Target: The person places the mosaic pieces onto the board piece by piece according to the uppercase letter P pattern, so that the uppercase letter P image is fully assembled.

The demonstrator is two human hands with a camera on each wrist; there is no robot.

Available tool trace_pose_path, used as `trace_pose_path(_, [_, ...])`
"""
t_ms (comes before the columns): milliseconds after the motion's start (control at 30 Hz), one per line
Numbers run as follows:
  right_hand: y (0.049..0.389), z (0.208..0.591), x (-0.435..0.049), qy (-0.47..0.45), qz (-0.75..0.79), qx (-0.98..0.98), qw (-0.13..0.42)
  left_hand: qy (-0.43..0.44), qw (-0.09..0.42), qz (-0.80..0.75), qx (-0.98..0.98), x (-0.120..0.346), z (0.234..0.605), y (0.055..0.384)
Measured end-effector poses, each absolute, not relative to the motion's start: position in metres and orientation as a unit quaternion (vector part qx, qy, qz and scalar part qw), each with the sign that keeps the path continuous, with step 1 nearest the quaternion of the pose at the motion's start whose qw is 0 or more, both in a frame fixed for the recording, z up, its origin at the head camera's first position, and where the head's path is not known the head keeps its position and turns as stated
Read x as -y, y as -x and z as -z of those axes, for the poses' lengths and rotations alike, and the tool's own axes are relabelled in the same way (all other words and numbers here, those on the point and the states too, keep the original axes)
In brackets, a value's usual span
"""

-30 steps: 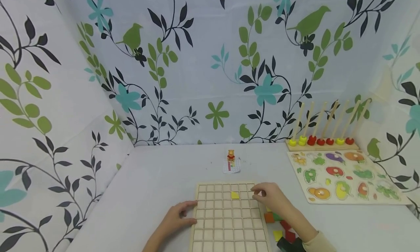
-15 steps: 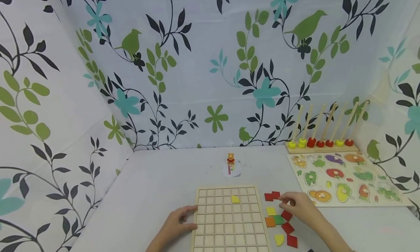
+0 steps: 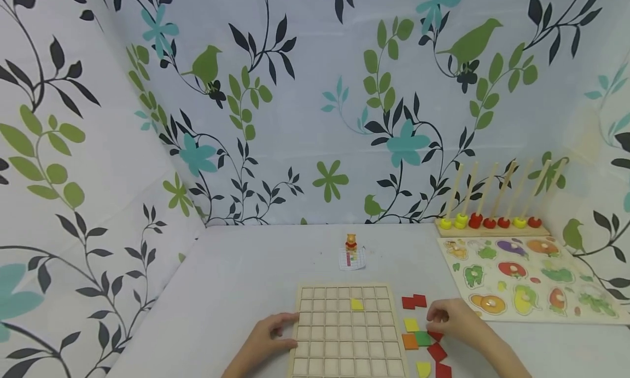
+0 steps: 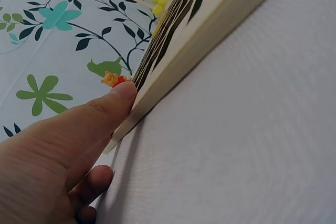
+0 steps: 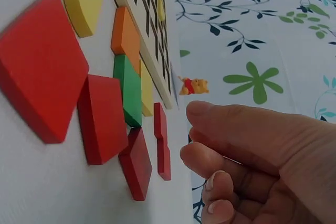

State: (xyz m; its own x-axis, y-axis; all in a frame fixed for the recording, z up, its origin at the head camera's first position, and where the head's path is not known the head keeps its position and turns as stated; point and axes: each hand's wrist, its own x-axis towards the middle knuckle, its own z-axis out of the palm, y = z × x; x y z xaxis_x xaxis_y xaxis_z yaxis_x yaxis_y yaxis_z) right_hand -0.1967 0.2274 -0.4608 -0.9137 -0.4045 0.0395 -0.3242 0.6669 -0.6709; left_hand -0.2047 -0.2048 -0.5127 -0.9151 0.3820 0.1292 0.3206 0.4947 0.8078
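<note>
- Two grips of mine show in the head view. My left grip [image 3: 268, 339] is unclenched, fingertips touching the left edge of the wooden board [image 3: 325, 319], which lies in front of me on the worktop [image 3: 246, 268] with a yellow tile [image 3: 356, 304] in its second row from the far side. My right grip [image 3: 455, 320] is loosely curled and partly covers a red block [image 3: 436, 337]; to lift that one cleanly, I'd pinch it by two opposite sides. The green block [image 3: 422, 338] and orange block [image 3: 410, 342] crowd that side. Beyond the board are a toy bear [image 3: 351, 242] and a paper [image 3: 351, 259]; off to the right, a picture puzzle [image 3: 534, 290] and a peg stand [image 3: 492, 231], both out of the way, I judge.
- From my left wrist, one digit rests at the board's edge. Light pressure should steady it without sliding it.
- From my right wrist, I see that grip holding nothing, with a gap between thumb and first finger. The blocks lie flat and close together, so I'd come in low and avoid nudging the neighbours.
</note>
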Motion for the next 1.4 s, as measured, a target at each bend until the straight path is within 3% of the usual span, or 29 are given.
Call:
trace_pose_path(133, [0.194,0.466,-0.23,0.198,0.361,-0.908,0.074,-0.206,0.039,-0.46,-0.863,0.202,0.516,0.2])
trace_pose_path(467, [0.197,0.459,-0.232,0.206,0.353,-0.911,0.057,-0.198,0.033,-0.441,-0.875,0.203,0.512,0.204])
trace_pose_path(933, [0.197,0.457,-0.234,0.201,0.359,-0.909,0.071,-0.205,0.027,-0.451,-0.868,0.188,0.472,0.187])
trace_pose_path(1167, [0.193,0.454,-0.234,0.201,0.341,-0.915,0.07,-0.202,0.032,-0.459,-0.864,0.189,0.479,0.187])
trace_pose_path(1400, [0.188,0.449,-0.23,0.202,0.339,-0.917,0.063,-0.193,0.036,-0.442,-0.875,0.202,0.512,0.202])
